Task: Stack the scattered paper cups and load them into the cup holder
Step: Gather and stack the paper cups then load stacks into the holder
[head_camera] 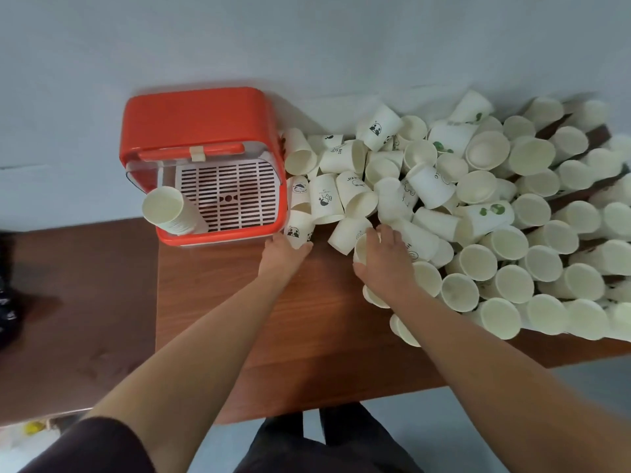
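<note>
Found fingers of left hand (281,249) curled round a printed cup (296,233) at centre frame, those of right hand (384,264) round a plain cup (362,245) beside it. Pile (478,199) at right of bench (307,336); holder (194,114) upper left, part loaded. Recommend nesting squarely, without crushing.

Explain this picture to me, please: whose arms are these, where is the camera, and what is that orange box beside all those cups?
There is no machine here. These are a person's two bare arms, and the single picture comes from a camera worn on their head, looking down. On the brown table lies a big pile of loose paper cups, white, some with small prints. The orange box is the cup holder. It is open toward the person, and a stack of nested cups already leans inside it. The left hand grips a panda-print cup right beside the holder. The right hand closes round another cup at the near edge of the pile.
</note>
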